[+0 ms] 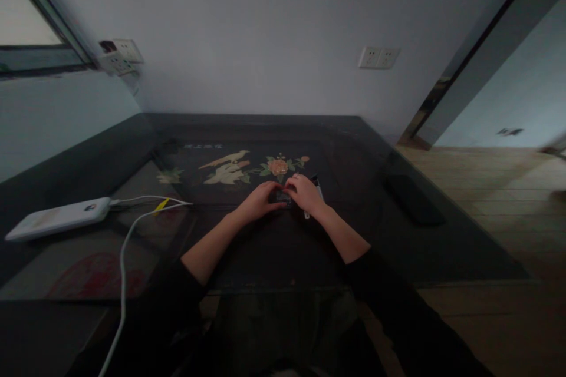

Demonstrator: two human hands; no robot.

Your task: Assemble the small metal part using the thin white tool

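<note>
My left hand [259, 201] and my right hand [304, 193] meet over a small dark object [283, 197] on the dark glass-topped table [247, 247]. Fingers of both hands close around it; most of it is hidden and too dim to identify. A slim pen-like tool [317, 186] with a dark tip lies just beyond my right hand, touching or nearly touching it. Under the glass, behind my hands, is a bird-and-flower picture [247, 168].
A white power bank [57, 218] lies at the left with a white cable [128, 235] running off the front edge. A dark flat phone-like slab [413, 199] rests at the right. Wall sockets [379, 58] are behind. A wooden floor [495, 200] is to the right.
</note>
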